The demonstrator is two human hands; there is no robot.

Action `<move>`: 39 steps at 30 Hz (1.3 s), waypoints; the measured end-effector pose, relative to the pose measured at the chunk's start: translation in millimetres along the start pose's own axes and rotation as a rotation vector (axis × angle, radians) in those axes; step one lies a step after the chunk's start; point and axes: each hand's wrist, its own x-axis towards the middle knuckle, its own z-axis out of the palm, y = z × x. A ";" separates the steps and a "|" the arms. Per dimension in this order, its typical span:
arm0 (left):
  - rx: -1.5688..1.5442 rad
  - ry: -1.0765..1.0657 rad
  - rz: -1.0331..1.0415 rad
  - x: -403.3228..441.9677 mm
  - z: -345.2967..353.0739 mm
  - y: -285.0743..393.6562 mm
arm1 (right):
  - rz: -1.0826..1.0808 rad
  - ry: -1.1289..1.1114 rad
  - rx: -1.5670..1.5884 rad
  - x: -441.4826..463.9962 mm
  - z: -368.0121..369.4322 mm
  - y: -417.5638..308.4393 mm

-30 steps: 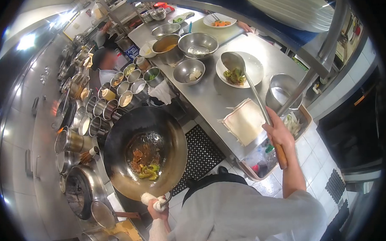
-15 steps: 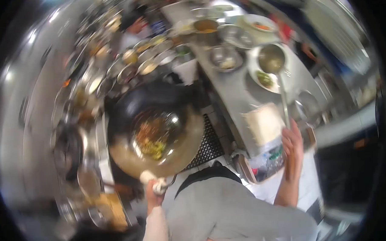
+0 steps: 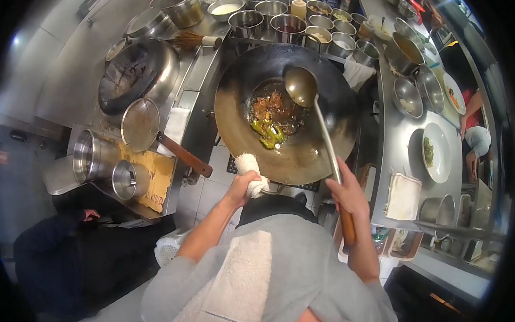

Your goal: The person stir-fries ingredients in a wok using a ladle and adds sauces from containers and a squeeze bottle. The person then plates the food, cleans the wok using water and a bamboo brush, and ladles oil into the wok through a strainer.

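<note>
My left hand point(image 3: 244, 187) is closed round a white cloth point(image 3: 251, 171) wrapped at the near edge of a large dark wok point(image 3: 303, 159). Brown pieces point(image 3: 268, 105) and green vegetables point(image 3: 269, 134) lie in shiny liquid at the wok's bottom. My right hand point(image 3: 349, 194) grips the wooden handle of a long metal ladle point(image 3: 328, 137), whose bowl is over the inside of the wok, right of the food. On the right counter a white plate point(image 3: 442, 157) holds some green food.
Metal pots of ingredients point(image 3: 272, 8) line the far side. A strainer point(image 3: 140, 124) with a wooden handle sticks out at left, near a burner point(image 3: 131, 77). A person in dark clothes point(image 3: 51, 259) is at lower left; another person point(image 3: 477, 139) stands beyond the right counter.
The view has swung left. My right hand has brought the ladle from over the white plate to over the wok. My left hand keeps its hold on the cloth.
</note>
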 end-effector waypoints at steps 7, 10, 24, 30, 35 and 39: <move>-0.041 0.009 0.003 6.4 -9.0 5.0 | -0.188 -0.129 -0.533 -34.9 4.0 -1.1; -0.025 -0.033 -0.022 5.7 -19.3 4.7 | -0.231 0.036 -0.559 -28.6 0.6 1.2; -0.015 0.128 0.017 56.4 2.9 -54.1 | 0.348 -0.460 0.647 15.4 12.1 26.0; -0.095 0.146 -0.115 27.9 -6.2 -74.7 | 0.349 -0.586 0.853 20.2 -10.1 60.7; -0.126 0.150 -0.081 -22.7 10.8 -50.2 | 0.220 -0.424 0.589 0.3 -54.4 46.1; -0.046 0.156 -0.004 -39.3 22.3 -41.1 | 0.105 -0.223 0.197 -3.6 -78.7 32.5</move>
